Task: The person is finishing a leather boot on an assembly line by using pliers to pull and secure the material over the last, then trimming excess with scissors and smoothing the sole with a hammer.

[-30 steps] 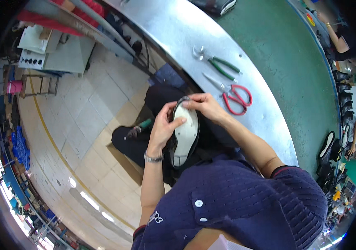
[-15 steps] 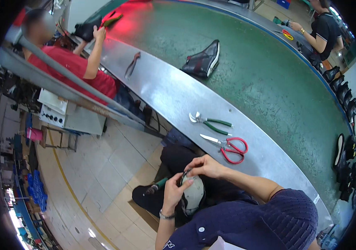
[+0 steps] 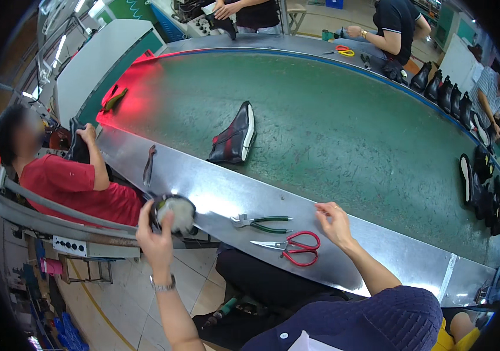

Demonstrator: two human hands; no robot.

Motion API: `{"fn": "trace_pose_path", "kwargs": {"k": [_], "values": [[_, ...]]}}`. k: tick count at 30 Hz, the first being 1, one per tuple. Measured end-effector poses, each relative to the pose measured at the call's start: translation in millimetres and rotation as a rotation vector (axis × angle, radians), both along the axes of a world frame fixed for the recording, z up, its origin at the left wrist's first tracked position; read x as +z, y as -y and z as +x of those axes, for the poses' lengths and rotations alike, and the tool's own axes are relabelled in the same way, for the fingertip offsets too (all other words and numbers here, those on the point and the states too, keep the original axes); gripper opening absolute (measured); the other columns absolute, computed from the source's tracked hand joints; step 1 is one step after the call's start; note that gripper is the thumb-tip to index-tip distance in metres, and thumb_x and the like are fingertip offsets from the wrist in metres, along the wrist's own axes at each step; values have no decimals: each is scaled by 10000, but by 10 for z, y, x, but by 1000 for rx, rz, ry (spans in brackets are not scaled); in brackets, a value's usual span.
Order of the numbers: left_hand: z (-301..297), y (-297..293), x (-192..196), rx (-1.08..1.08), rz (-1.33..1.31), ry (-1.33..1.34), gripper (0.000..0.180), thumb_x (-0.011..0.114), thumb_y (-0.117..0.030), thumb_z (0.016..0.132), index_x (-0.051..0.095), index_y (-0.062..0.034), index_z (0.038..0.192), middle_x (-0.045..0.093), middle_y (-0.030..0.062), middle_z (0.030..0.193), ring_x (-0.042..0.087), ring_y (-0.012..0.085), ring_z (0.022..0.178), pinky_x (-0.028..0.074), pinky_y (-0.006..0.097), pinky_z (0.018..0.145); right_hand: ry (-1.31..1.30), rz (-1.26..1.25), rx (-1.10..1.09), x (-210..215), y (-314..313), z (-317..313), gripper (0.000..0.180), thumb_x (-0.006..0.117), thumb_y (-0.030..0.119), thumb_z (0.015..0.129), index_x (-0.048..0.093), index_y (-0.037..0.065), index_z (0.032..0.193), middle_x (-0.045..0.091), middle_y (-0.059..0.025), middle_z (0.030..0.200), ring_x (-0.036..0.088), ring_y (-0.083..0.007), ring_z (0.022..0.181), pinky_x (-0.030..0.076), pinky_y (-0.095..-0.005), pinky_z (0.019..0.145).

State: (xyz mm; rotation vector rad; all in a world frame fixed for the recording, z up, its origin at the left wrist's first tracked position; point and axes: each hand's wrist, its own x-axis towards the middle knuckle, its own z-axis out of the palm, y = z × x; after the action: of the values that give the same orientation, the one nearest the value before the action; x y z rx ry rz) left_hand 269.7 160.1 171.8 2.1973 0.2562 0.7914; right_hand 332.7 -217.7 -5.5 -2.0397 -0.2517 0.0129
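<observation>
The shoe piece [image 3: 181,215] was between our 2 hands 0.5 s ago; now only our left hand [image 3: 157,248] carries it, out at the near edge of the bench [image 3: 226,193]. The left fingers are closed around it, thumb against its pale face. Our right hand [image 3: 337,227] has let go: its fingers are loosely spread and hold nothing, to the right of the green-handled pliers [image 3: 253,222] and red-handled scissors [image 3: 288,245]. We judge the 2-handed handling is interrupted. At far left is 1 pink container [image 3: 54,267]; its contents we cannot tell.
</observation>
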Motion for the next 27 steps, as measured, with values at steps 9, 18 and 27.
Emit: {"fn": "trace_pose_path", "kwargs": {"k": [9, 18, 27], "values": [[1150, -665, -1704, 153, 587, -33, 541, 685, -16, 737, 547, -12, 1260, 565, 185, 1291, 519, 344, 1228, 407, 427, 1046, 301, -93, -142, -446, 209, -165, 164, 665, 7, 787, 682, 47, 944, 620, -103, 934, 579, -285, 880, 476, -375, 767], [1036, -189, -2077, 92, 655, -300, 603, 734, -27, 668, 514, 13, 1228, 494, 199, 1365, 430, 362, 1314, 342, 452, 1109, 274, -99, -141, -405, 148, -159, 159, 666, -12, 771, 674, 54, 915, 613, -77, 900, 570, -262, 844, 472, -354, 731], [1377, 15, -1511, -64, 539, -421, 568, 770, -320, 749, 584, 17, 1166, 519, 241, 1298, 497, 399, 1187, 416, 458, 983, 264, -127, -110, -367, 127, -115, 153, 668, 13, 754, 667, 73, 895, 602, -62, 878, 567, -261, 824, 462, -366, 744]]}}
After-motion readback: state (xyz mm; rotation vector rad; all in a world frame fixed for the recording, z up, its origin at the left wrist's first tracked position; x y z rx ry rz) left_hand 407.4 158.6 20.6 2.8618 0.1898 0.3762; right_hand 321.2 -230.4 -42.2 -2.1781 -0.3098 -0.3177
